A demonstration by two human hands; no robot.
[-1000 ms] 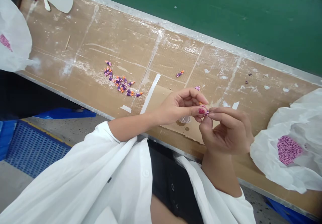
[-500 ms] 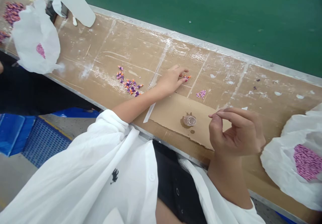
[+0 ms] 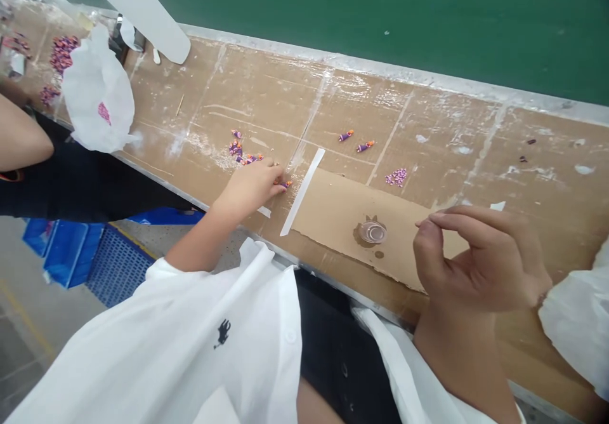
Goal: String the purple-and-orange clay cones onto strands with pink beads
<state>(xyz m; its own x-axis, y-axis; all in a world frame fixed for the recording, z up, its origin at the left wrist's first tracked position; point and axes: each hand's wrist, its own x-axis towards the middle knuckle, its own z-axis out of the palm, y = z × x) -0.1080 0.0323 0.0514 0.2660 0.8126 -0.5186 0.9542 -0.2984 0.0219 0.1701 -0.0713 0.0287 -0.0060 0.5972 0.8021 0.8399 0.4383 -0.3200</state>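
My left hand (image 3: 252, 186) reaches left to a small pile of purple and orange pieces (image 3: 243, 153) on the brown bench top (image 3: 428, 119). Its fingers are curled down and pinch one such piece (image 3: 285, 184) at the pile's right end. My right hand (image 3: 480, 256) hovers over the bench's near edge. Its fingers are curled, with thumb and forefinger close together; whether they hold anything is too small to see. Two more purple and orange pieces (image 3: 354, 141) lie apart further back. A little heap of pink beads (image 3: 396, 176) lies right of them.
A small clear round cap (image 3: 372, 231) sits on a cardboard sheet (image 3: 328, 208), beside a white tape strip (image 3: 302, 183). White bags lie at the left (image 3: 99, 94) and right (image 3: 575, 322). Another person's arm (image 3: 19, 138) is at far left. A green belt (image 3: 380, 5) runs behind; blue crates (image 3: 71, 252) stand below.
My left hand left my right hand, set a piece down beside the lone one at the back, then moved left to the pile. The right hand stayed put.
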